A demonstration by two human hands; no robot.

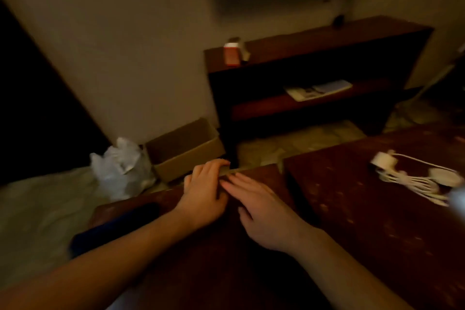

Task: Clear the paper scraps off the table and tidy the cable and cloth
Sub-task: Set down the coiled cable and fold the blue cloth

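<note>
Paper scrap (pixel 232 171) – a thin pale strip – lies along the far edge of the dark wooden table (pixel 352 209), its long axis running left to right with that edge. Both hands meet at it. The left hand (pixel 203 191) is the nearer of the 2: its fingers (pixel 216 165) curl over the table edge and over the strip's left end, holding it there. The right hand (pixel 261 211) lies flat on the wood just behind the strip, fingers straight and together, tips at its near side, gripping nothing. From that hand the scrap lies ahead and slightly left, so a push forward would likely send it off the edge into the left hand's cup.

Below that edge, on the floor, stand an open cardboard box (pixel 193 162) and a white plastic bag (pixel 120 168) – either looks a likely place for the scrap.

The white cable (pixel 415 180) lies loosely bunched well off to the right on the table, and the dark blue cloth (pixel 115 226) at the table's left end; neither hand touches them.

No writing can be read: the orange carton (pixel 232 55) on the shelf (pixel 327 38) and the booklet (pixel 318 89) below it are too blurred.
</note>
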